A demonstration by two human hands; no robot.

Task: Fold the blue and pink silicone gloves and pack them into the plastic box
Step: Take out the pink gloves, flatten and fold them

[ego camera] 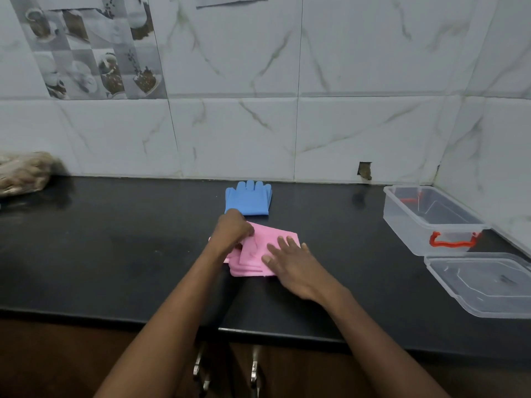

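Step in hand: the pink silicone gloves (270,236) are being folded at the middle of the glossy black stone counter (115,254); several layers are already stacked.
Left hand (234,229): fingers are curled on the left edge of the pink stack, and a flap appears to be pinched.
Right hand (290,261): laid flat on the stack's right side, fingers straight and slightly apart, so that the layers are pressed down.
Blue silicone gloves (250,201): laid just behind the pink stack near the tiled wall, apparently folded, untouched.
Clear rectangular plastic box with red handles (436,223): open at the far right, well apart from the gloves; nothing packed yet.
Clear flat lid (488,282): set just in front of the box.
Next move: the last flap should be flattened, then the stack gripped firmly so it is kept from springing open when carried right.
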